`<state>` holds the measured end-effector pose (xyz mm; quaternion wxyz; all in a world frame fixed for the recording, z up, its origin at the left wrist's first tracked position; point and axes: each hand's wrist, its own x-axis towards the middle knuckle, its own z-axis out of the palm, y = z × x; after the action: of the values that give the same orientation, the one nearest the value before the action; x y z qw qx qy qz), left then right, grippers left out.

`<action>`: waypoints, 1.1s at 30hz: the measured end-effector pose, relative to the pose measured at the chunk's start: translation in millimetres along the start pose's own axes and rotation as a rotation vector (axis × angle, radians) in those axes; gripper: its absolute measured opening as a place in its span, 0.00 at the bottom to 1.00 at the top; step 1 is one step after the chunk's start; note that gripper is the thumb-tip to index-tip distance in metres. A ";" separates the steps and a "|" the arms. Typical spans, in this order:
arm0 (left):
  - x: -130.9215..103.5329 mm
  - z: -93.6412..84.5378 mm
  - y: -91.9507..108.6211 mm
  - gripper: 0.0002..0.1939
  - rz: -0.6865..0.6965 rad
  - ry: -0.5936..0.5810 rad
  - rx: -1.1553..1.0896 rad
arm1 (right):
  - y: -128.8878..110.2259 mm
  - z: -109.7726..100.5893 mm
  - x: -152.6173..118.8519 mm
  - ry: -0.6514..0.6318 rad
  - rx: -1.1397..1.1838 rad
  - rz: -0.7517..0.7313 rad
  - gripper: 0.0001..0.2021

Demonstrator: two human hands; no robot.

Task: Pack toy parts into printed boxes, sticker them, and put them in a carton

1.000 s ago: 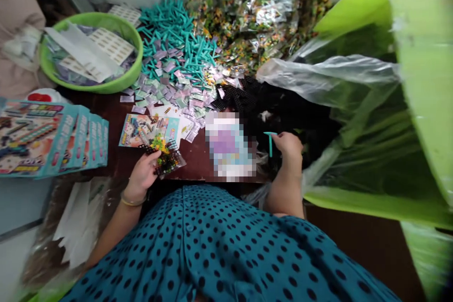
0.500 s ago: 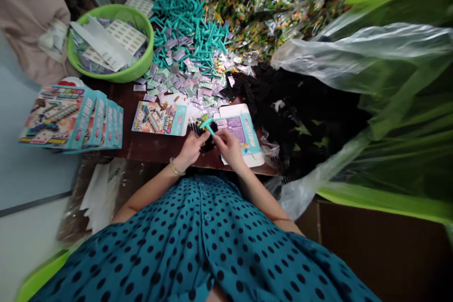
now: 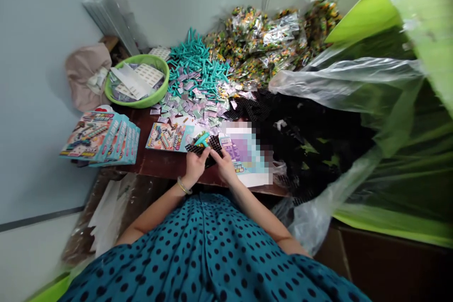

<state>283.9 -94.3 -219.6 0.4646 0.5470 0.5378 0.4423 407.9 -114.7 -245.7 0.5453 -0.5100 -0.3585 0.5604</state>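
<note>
My left hand [image 3: 195,166] and my right hand [image 3: 225,166] are close together at the table's front edge, fingers closed. Between them they grip a black gridded sheet [image 3: 215,143], one side in each hand. On the sheet lies a turquoise T-shaped plastic piece [image 3: 201,140], with a small clear bag of coloured bits beside it, partly hidden. Left of my hands a printed card box [image 3: 166,137] lies flat. Another flat box [image 3: 231,148], purple and turquoise, lies by my right hand, partly blurred out.
Several upright printed boxes [image 3: 92,137] stand at the left. Behind them is a green basket [image 3: 141,102] with sheets and packets. Small packets [image 3: 198,106], turquoise pieces [image 3: 191,54] and bags of coloured bits [image 3: 262,42] are heaped behind. Clear plastic [image 3: 318,80] and black gridded sheets [image 3: 300,118] fill the right.
My right hand has moved from the turquoise piece to the right side of the black sheet. The turquoise piece now rests on the sheet. The camera view has tilted upward.
</note>
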 end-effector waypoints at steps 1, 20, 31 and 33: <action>2.0 -7.7 -1.9 0.29 0.044 -0.072 0.110 | -0.7 -8.3 2.3 0.040 0.010 0.007 0.28; 3.6 -68.6 14.4 0.22 0.177 0.224 0.176 | -43.6 14.6 65.4 -0.317 -0.332 -0.145 0.23; 0.7 -60.6 -8.7 0.24 0.527 0.286 0.387 | -53.8 55.4 49.3 -0.194 -0.608 -0.470 0.13; 3.9 -65.4 1.3 0.24 0.526 0.315 0.335 | -46.3 65.7 43.5 -0.301 -0.690 -0.560 0.11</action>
<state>219.9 -88.3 -206.8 0.1498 0.6604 0.5088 0.5316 360.9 -55.2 -194.6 0.4160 -0.4585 -0.7227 0.3073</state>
